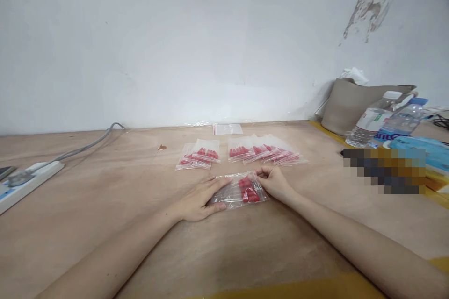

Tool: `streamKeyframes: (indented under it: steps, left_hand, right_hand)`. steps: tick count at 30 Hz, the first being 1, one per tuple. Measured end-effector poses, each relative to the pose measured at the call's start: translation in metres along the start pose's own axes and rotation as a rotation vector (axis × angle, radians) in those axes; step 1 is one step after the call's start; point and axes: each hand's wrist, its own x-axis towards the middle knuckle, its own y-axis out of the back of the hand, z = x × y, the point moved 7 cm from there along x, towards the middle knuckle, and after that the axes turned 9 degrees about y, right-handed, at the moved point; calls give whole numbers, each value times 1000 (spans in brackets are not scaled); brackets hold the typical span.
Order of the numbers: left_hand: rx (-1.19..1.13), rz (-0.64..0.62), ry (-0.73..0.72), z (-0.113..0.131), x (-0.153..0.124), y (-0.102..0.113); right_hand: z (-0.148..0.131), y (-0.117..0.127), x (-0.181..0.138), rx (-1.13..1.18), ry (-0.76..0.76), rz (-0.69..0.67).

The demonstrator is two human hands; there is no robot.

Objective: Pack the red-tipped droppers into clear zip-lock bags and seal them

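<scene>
In front of me a clear zip-lock bag (228,200) lies on the wooden table with several red tubular pieces (248,188) gathered at its right end. My left hand (201,198) rests flat over the bag's left end, thumb and fingers apart. At the upper right corner, my right hand (275,182) pinches the bag's edge between thumb and curled fingers. Just beyond are more zip-lock bags holding red pieces: a small overlapping group (198,155) on the left and a larger overlapping row (264,150) on the right.
A flat bag (228,129) lies near the wall. At left are a power strip (31,182) and its grey cable (87,146). On the right stand a grey-brown bin (345,107) and two plastic bottles (372,124), beside a blue packet (421,152). Yellow tape (317,127) lines the table.
</scene>
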Motion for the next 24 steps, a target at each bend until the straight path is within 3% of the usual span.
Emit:
streamKeyframes:
  steps: [2, 6, 11, 14, 16, 18, 21, 24]
  left_hand:
    - [-8, 11, -6, -1, 0, 0]
    - [-25, 25, -15, -2, -2, 0]
    - [-33, -15, -76, 7, -3, 2]
    - [95, -67, -180, 12, 5, 2]
    - [217, -13, -205, 10, 15, 6]
    - [289, 122, -144, 6, 27, 13]
    - [244, 294, 45, 3, 38, 18]
    - [154, 237, 148, 9, 41, 3]
  right_hand:
    - [-2, -3, 0, -17, 2, -21]
    - [-4, -14, -3, 73, -34, -212]
    - [-1, 12, -8, 30, -4, -101]
    - [-5, 16, -20, 20, -20, -326]
    - [-11, 18, -30, -26, -55, -513]
    - [-17, 23, -37, -62, -83, -631]
    - [-26, 33, -34, -174, 7, -607]
    - [-30, 34, -30, -378, 188, -562]
